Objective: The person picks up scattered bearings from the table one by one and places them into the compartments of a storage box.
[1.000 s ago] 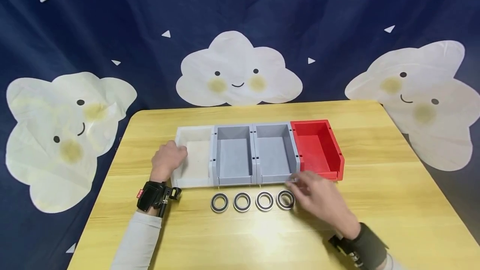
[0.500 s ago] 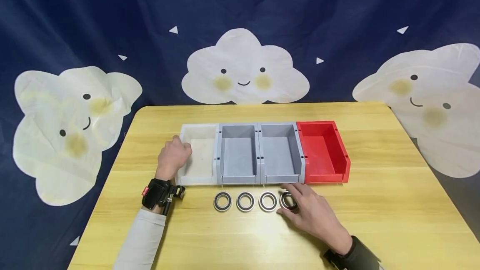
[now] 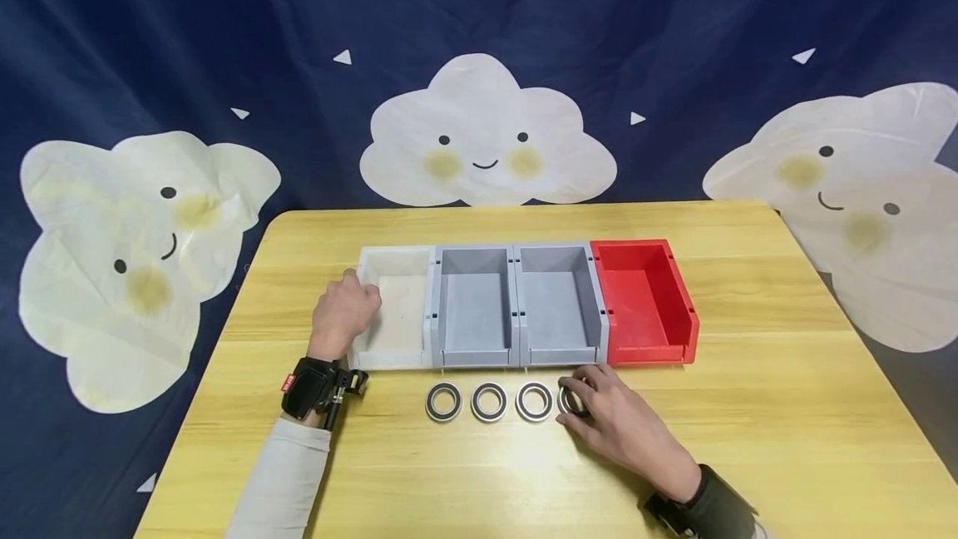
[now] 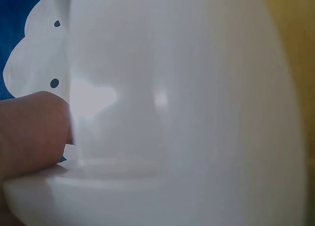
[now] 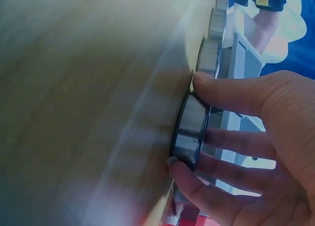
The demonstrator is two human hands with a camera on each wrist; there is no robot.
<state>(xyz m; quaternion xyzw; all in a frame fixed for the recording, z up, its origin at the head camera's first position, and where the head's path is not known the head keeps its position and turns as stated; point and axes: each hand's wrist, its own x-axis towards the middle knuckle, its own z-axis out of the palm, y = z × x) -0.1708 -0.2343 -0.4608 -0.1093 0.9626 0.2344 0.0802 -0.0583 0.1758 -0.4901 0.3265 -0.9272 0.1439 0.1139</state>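
My right hand (image 3: 617,418) pinches the rightmost ball bearing (image 5: 190,130), thumb at one side of its rim and a fingertip at the other. That bearing appears to lie on the table in front of the bins, partly hidden by the hand in the head view. To its left, three more bearings lie flat in a row: one close by (image 3: 535,402), a middle one (image 3: 489,402) and a far left one (image 3: 444,402). My left hand (image 3: 344,314) grips the left wall of the white bin (image 3: 397,358), fingers curled over its top edge.
Two grey bins (image 3: 479,358) stand joined side by side to the right of the white one. A red bin (image 3: 651,354) ends the row. All sit on a wooden table (image 3: 479,481), with a blue cloud-patterned curtain (image 3: 299,23) behind.
My right hand has moved in over the rightmost bearing and its thumb and fingers have closed on the rim. The left hand stays on the white bin. The head view has shifted slightly.
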